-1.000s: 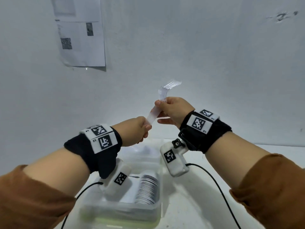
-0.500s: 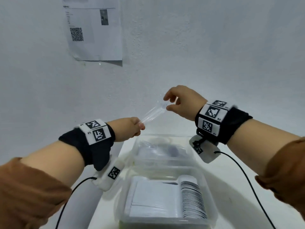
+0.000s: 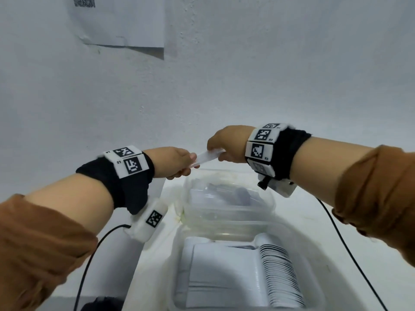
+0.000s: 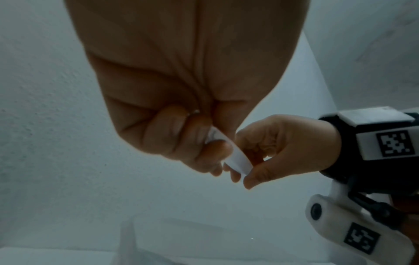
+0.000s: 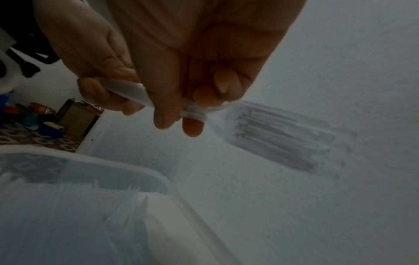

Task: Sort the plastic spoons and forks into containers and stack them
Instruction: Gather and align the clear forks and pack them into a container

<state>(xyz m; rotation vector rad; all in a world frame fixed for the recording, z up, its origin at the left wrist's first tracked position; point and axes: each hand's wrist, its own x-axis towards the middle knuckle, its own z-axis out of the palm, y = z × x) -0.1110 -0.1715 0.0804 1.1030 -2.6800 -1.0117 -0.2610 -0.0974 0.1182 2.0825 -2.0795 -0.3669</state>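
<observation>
Now both hands pinch one bundle of clear forks [image 3: 207,156] above the far container [image 3: 229,198]: left hand [image 3: 174,161] on the handle ends, right hand [image 3: 226,143] nearer the tines. Best lowered level, tines aligned, released together.

In the head view the right hand [image 3: 226,143] covers the far end of the bundle of clear plastic utensils [image 3: 207,156], so their heads are hidden; the left hand [image 3: 174,161] hides the other end. The contents of the far clear container [image 3: 229,198] show only as a blurred grey mass. The near container [image 3: 289,234] is cut off by the bottom edge. The paper on the wall [image 3: 121,21] is cut off at the top. In the right wrist view the objects at the left edge [image 5: 38,116] are too dark to name.
</observation>
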